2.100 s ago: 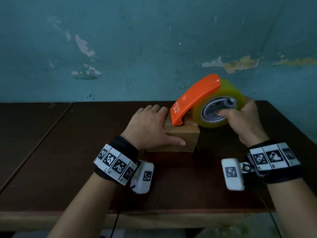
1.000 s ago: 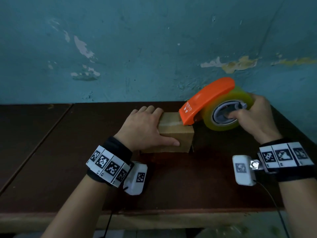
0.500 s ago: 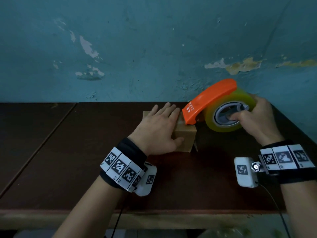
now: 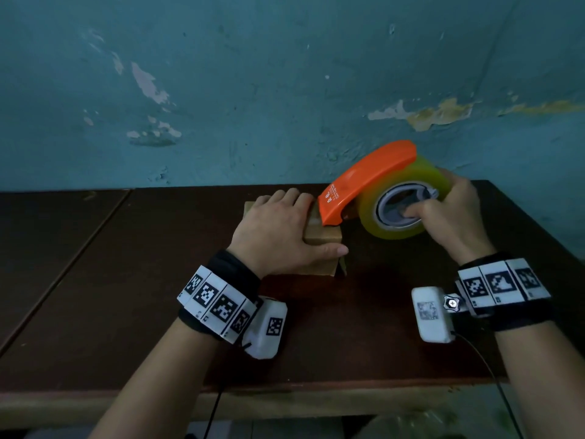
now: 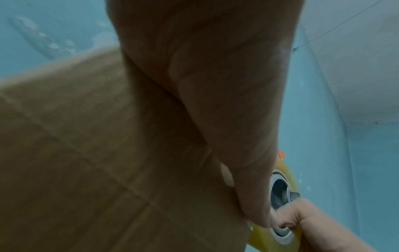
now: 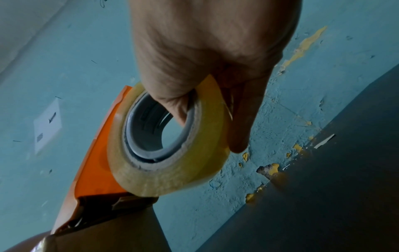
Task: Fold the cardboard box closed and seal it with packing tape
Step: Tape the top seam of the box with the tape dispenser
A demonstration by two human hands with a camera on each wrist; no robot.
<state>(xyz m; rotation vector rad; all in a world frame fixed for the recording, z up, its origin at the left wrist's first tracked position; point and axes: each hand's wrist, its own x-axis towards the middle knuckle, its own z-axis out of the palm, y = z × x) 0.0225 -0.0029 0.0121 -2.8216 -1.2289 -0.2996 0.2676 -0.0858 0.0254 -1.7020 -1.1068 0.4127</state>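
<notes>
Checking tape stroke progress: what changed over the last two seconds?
The right hand drew the tape dispenser rightward off the cardboard box top, so its nose now sits at the box's right edge. The left hand lifted briefly, then pressed down again. Box still on the table; right hand's grip unchanged.

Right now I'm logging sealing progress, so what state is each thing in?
cardboard box: flaps folded shut, on the table.
tape dispenser: lifted, nose at the box's top right edge.
tape roll: mounted in the dispenser.
left hand: flat, pressing the box top.
right hand: gripping the roll's core.
</notes>
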